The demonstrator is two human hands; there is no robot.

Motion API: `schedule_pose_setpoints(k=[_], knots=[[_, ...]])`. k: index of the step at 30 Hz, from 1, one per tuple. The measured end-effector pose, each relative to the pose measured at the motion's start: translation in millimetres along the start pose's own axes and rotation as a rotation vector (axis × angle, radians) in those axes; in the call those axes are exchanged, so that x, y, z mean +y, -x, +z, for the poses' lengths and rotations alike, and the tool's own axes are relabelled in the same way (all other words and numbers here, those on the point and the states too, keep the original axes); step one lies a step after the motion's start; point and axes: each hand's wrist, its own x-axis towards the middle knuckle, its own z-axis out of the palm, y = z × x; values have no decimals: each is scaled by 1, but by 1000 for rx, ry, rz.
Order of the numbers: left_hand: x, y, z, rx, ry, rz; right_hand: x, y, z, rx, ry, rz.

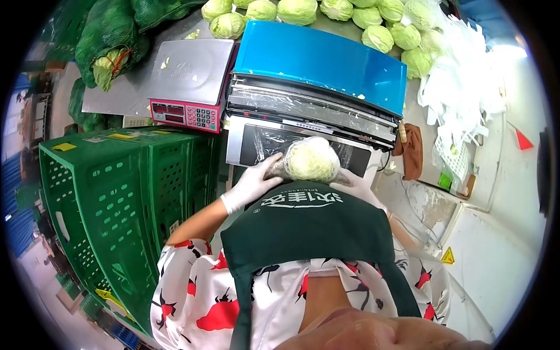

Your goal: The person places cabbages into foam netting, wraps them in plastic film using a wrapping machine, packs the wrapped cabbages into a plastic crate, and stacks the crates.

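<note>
A pale green cabbage [312,158], with what looks like a white net around it, sits at the front of the film wrapping machine [245,146], close to the apron. Clear plastic film [277,140] lies on the machine's dark plate and reaches the cabbage's sides. My left hand [255,184], in a white glove, pinches bunched film at the cabbage's left side. On the other side my right hand [359,186], also gloved, is closed at the film by the cabbage's right edge. Its fingertips are partly hidden.
A scale [192,73] with a red keypad stands left of the machine's blue cover [321,61]. Several cabbages [297,11] line the back. Green mesh sacks [111,41] lie at back left, stacked green crates [116,210] at left. White net sleeves [458,76] hang at right.
</note>
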Motion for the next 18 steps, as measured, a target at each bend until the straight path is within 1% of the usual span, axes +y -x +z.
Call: schedule_pose_setpoints(k=[2, 3, 5, 6, 7, 8, 10, 11, 12, 14, 16, 18], knots=[[-39, 3, -6, 161, -770, 511, 5, 15, 9, 331, 704, -273], [-32, 5, -7, 164, -700, 463, 11, 8, 9, 571, 1011, -611], [-21, 2, -15, 123, -371, 317, 19, 14, 5, 409, 305, -212], [-9, 0, -21, 101, -205, 235, 8, 20, 5, 314, -47, -12], [5, 1, -33, 56, -54, 175, -8, 27, 3, 386, -285, 39], [17, 2, -42, 37, 113, 95, -4, 29, -9, 390, -281, 12], [12, 0, -57, -58, 378, -24, -10, 33, -17, 343, -422, 131], [-1, -2, -45, -23, 423, -121, 9, 30, -14, 383, -294, 148], [-27, -3, -33, -14, 478, -300, 44, 22, -5, 419, -166, 167], [-117, 0, 18, -50, 222, -54, 95, 14, 18, 461, 135, 197], [-142, -3, 51, -248, 92, -316, 122, -2, 52, 468, 484, 193], [-131, -25, 76, -205, -162, 215, 162, -41, 72, 166, 346, 310]])
